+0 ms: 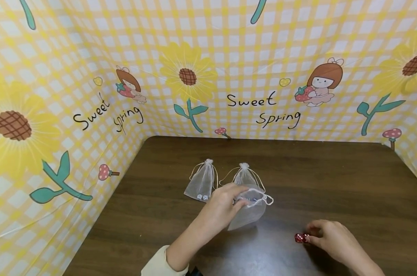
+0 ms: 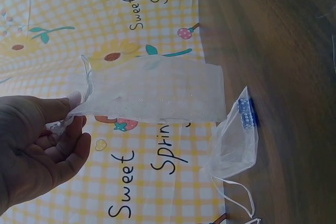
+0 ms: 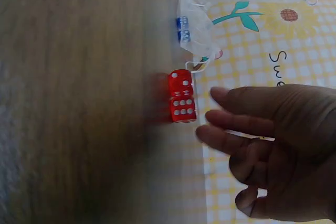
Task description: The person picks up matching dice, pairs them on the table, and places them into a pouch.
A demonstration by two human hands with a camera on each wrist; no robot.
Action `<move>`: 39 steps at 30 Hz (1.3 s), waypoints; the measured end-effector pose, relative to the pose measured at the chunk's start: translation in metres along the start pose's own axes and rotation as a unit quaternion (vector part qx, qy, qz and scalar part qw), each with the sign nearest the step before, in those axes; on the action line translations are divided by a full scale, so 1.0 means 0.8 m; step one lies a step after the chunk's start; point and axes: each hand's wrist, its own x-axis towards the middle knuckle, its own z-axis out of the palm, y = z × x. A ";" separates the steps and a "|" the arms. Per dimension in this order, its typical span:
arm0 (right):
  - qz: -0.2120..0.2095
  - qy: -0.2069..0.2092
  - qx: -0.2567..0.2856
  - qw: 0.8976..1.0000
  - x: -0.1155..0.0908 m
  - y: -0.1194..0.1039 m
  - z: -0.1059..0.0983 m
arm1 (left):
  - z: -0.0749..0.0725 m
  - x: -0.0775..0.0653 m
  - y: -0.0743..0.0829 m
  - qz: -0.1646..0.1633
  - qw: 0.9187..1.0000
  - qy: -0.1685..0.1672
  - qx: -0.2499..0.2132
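Observation:
My left hand (image 1: 223, 203) pinches a sheer white drawstring pouch (image 1: 249, 218) at its mouth, thumb on one side and fingers on the other. In the left wrist view this pouch (image 2: 163, 90) hangs flat and see-through, its mouth parted. On the table, two red dice (image 3: 182, 109) with white dots lie side by side. My right hand (image 1: 334, 239) is right beside them, fingers loosely bent; in the right wrist view the thumb and fingertips are spread, a small gap short of the dice.
Behind the held pouch lies a tied pouch (image 2: 233, 153) with blue dice (image 2: 245, 113) inside. To its left, another tied pouch (image 1: 201, 180) contains two white dice (image 1: 202, 197). A yellow checked cloth (image 1: 246, 69) rises around the edges of the brown table (image 1: 350, 180).

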 end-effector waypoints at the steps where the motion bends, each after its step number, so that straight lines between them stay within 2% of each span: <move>1: 0.012 -0.012 0.002 1.000 0.001 0.001 0.001 | 0.000 0.000 0.000 -0.002 1.000 0.000 0.003; 7: 0.056 -0.045 -0.001 0.997 0.004 -0.001 0.007 | 0.001 0.000 0.002 -0.004 1.000 -0.006 0.004; 14: 0.074 -0.046 -0.006 0.996 0.006 -0.005 0.010 | 0.004 0.000 0.004 0.000 1.000 -0.015 0.007; 18: 0.075 -0.031 -0.015 0.997 0.006 -0.003 0.004 | 0.006 0.001 0.005 -0.001 1.000 -0.024 0.004; 26: 0.055 0.057 -0.035 0.996 0.011 -0.001 -0.038 | 0.011 0.001 0.011 -0.007 0.999 -0.048 -0.001; 29: 0.045 0.087 -0.033 0.995 0.016 -0.007 -0.057 | 0.014 0.000 0.012 -0.009 0.998 -0.058 0.004; 32: 0.027 0.137 -0.029 0.990 0.019 -0.020 -0.071 | 0.018 -0.001 0.015 -0.011 0.998 -0.068 0.006; 35: -0.013 0.206 -0.024 0.978 0.021 -0.036 -0.081 | 0.022 -0.002 0.018 -0.011 0.997 -0.077 0.011; 39: -0.092 0.296 0.009 0.951 0.023 -0.063 -0.087 | 0.027 -0.004 0.020 0.000 0.996 -0.085 0.023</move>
